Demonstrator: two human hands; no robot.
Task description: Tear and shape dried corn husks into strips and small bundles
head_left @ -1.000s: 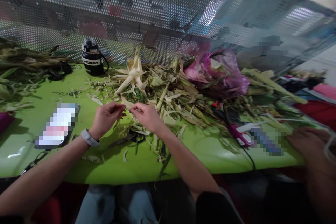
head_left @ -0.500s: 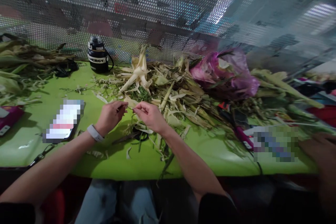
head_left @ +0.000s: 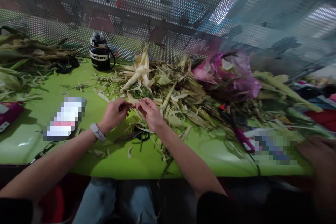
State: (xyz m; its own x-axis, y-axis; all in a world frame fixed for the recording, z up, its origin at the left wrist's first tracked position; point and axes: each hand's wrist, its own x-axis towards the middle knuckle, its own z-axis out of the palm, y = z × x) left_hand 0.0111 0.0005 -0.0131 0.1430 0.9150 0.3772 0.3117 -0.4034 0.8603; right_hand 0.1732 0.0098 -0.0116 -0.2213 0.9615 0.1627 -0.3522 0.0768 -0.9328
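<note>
My left hand point(head_left: 115, 112), with a pale band on its wrist, is closed, thumb and fingers pinched together. Its fingertips meet those of my right hand point(head_left: 152, 114), which is pinched shut too. Whatever lies between the fingers is too small to make out. Just beyond them is a heap of dry corn husks point(head_left: 183, 94), with a pale spread of peeled husk point(head_left: 141, 71) standing on top. A tuft of thin green strands point(head_left: 140, 91) lies in front of it. Under my right wrist is a dark ring-shaped thing point(head_left: 143, 135) among husk scraps.
On the green table point(head_left: 118, 164) lies a phone point(head_left: 64, 119) at left. A black bottle point(head_left: 100, 54) stands by the perforated metal screen point(head_left: 162, 17). A pink plastic bag point(head_left: 225, 75) sits right of the husks. Another person's hand point(head_left: 316, 150) rests at the right edge.
My hands have come together, fingertips now meeting where a small gap showed before. The right fingers are more curled. The view has shifted slightly.
</note>
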